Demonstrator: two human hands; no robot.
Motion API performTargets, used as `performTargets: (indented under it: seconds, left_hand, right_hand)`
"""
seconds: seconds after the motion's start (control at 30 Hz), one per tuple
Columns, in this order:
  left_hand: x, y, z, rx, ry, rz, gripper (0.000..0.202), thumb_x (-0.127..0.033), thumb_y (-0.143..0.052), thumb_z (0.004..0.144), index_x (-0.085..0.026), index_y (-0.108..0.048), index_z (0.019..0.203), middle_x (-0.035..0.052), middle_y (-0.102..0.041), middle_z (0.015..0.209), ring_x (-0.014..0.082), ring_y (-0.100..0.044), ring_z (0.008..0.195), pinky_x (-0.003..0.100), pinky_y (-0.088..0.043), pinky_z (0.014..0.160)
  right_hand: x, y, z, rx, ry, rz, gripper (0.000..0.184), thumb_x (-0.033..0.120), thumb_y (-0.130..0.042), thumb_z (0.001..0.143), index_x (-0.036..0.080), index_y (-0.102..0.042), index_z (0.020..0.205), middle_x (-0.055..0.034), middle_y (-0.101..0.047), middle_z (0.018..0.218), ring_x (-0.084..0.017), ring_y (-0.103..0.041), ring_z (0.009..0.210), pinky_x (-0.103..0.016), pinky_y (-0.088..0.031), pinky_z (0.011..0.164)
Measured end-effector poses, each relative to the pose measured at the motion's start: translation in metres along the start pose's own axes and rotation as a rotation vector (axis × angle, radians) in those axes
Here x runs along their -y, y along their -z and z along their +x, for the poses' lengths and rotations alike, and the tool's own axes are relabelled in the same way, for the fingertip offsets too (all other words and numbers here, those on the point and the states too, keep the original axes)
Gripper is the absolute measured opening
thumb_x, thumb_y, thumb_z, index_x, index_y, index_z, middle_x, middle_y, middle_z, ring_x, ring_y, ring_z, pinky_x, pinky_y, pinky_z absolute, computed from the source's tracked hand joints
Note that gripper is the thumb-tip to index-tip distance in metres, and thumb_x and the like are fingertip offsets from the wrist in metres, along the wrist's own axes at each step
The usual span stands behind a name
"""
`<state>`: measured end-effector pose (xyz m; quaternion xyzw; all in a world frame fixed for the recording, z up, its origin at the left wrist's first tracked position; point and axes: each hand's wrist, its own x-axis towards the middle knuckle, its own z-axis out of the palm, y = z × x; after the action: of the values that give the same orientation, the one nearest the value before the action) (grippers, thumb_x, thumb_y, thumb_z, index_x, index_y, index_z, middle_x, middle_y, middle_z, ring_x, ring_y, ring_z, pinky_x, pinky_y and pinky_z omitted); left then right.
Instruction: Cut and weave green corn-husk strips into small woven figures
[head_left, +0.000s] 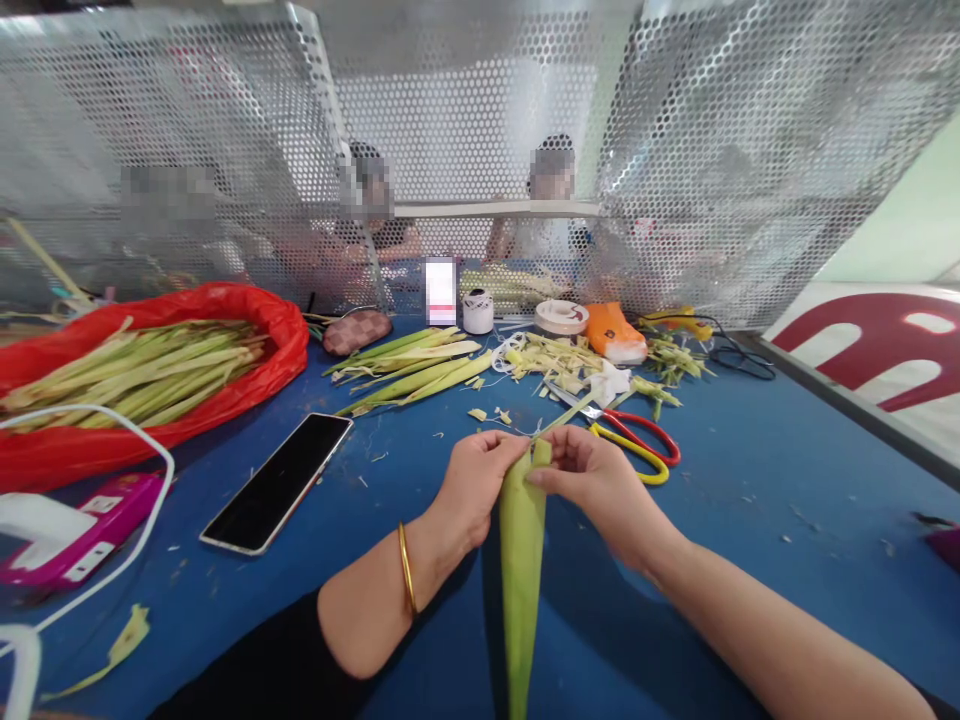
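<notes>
A long green-yellow leaf strip [522, 560] runs from the bottom edge up to the middle of the blue table [750, 560]. My left hand [474, 487], with a gold bangle on its wrist, pinches the leaf's upper end from the left. From the right, my right hand [591, 475] pinches the same end, fingertips nearly touching the left ones. A thin strand leads from that tip toward the scissors. Both hands are closed on the leaf.
Red- and yellow-handled scissors [637, 438] lie just beyond my right hand. A black phone [279, 482] lies left. A red bag of leaves [150, 375], loose leaf strips [412, 368], tape rolls [561, 317], scraps and a perforated metal screen [675, 150] stand farther back; other people sit behind it.
</notes>
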<state>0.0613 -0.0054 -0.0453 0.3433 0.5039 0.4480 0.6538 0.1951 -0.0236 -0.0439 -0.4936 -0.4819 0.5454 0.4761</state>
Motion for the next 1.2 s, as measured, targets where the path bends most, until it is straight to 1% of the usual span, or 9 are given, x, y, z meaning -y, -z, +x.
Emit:
performTargets:
  seconds: [0.1,0.17,0.4,0.57,0.63,0.77,0.83,1.03,1.2]
  left_hand:
    - [-0.001,0.0,-0.001,-0.008,0.003,-0.02,0.019,-0.031,-0.073,0.064,-0.015,-0.063,0.066,-0.0008,-0.059,0.051,0.011,-0.051,0.041,0.023,-0.041,0.044]
    - [0.0,0.0,-0.001,-0.008,-0.009,-0.029,0.02,-0.032,-0.073,0.063,-0.015,-0.063,0.066,-0.0006,-0.059,0.052,0.0112,-0.051,0.042,0.024,-0.042,0.044]
    - [0.003,0.002,0.005,-0.026,-0.041,-0.054,0.023,-0.032,-0.075,0.06,-0.013,-0.064,0.066,-0.0015,-0.058,0.054,0.0079,-0.047,0.045,0.021,-0.039,0.046]
    - [0.003,0.004,0.009,-0.044,-0.069,-0.062,0.024,-0.034,-0.074,0.059,-0.013,-0.064,0.065,-0.0005,-0.058,0.056,0.0089,-0.047,0.048,0.022,-0.04,0.047]
    - [0.004,0.005,0.011,-0.053,-0.083,-0.059,0.024,-0.034,-0.074,0.06,-0.013,-0.064,0.064,-0.0009,-0.057,0.055,0.0086,-0.047,0.048,0.022,-0.039,0.047]
    - [0.006,0.008,0.016,-0.053,-0.109,-0.034,0.027,-0.036,-0.075,0.06,-0.012,-0.064,0.066,-0.0021,-0.055,0.054,0.0066,-0.042,0.046,0.02,-0.033,0.044]
    - [0.007,0.008,0.018,-0.049,-0.115,-0.043,0.027,-0.036,-0.075,0.061,-0.012,-0.064,0.067,-0.0016,-0.056,0.055,0.007,-0.043,0.046,0.02,-0.033,0.045]
    - [0.005,0.009,0.018,-0.093,-0.124,-0.075,0.026,-0.037,-0.074,0.062,-0.014,-0.061,0.063,-0.0019,-0.054,0.052,0.0089,-0.046,0.045,0.022,-0.037,0.045]
    - [0.001,0.007,0.018,-0.138,-0.1,-0.087,0.025,-0.035,-0.074,0.061,-0.014,-0.059,0.061,-0.0034,-0.052,0.05,0.0069,-0.043,0.042,0.02,-0.033,0.042]
  right_hand:
    - [0.0,-0.001,-0.001,0.026,-0.092,0.08,0.027,0.021,-0.077,0.055,0.016,-0.061,0.076,0.0016,-0.062,0.066,-0.011,-0.054,0.059,-0.024,-0.043,0.057]
    - [-0.001,-0.002,-0.001,0.022,-0.091,0.086,0.025,0.023,-0.078,0.056,0.016,-0.061,0.074,0.0016,-0.062,0.065,-0.011,-0.053,0.058,-0.024,-0.043,0.057]
    - [0.0,-0.001,-0.004,-0.044,0.149,-0.096,0.022,0.026,-0.076,0.063,0.019,-0.058,0.072,0.0048,-0.057,0.062,-0.011,-0.051,0.058,-0.025,-0.04,0.056]
    - [0.0,-0.004,-0.005,0.13,-0.059,0.035,0.025,0.025,-0.078,0.06,0.018,-0.062,0.078,0.0015,-0.065,0.071,-0.013,-0.057,0.064,-0.026,-0.044,0.061]
    - [0.0,-0.005,-0.007,0.167,-0.097,0.034,0.022,0.026,-0.077,0.061,0.017,-0.063,0.076,0.0013,-0.065,0.07,-0.013,-0.056,0.063,-0.026,-0.043,0.061]
    - [0.003,-0.005,-0.01,0.119,-0.023,0.003,0.02,0.027,-0.075,0.062,0.017,-0.062,0.074,0.0006,-0.066,0.07,-0.014,-0.056,0.065,-0.028,-0.043,0.064]
    - [0.004,-0.005,-0.011,0.11,-0.008,0.001,0.021,0.028,-0.075,0.063,0.017,-0.062,0.075,0.0006,-0.065,0.071,-0.014,-0.056,0.066,-0.028,-0.043,0.064]
    - [0.001,-0.006,-0.011,0.194,-0.123,0.029,0.021,0.024,-0.077,0.06,0.016,-0.06,0.07,0.0038,-0.06,0.063,-0.01,-0.051,0.059,-0.024,-0.04,0.058]
    - [0.006,-0.006,-0.015,0.174,0.004,0.011,0.02,0.026,-0.076,0.063,0.018,-0.06,0.073,0.002,-0.064,0.069,-0.013,-0.055,0.065,-0.027,-0.043,0.063]
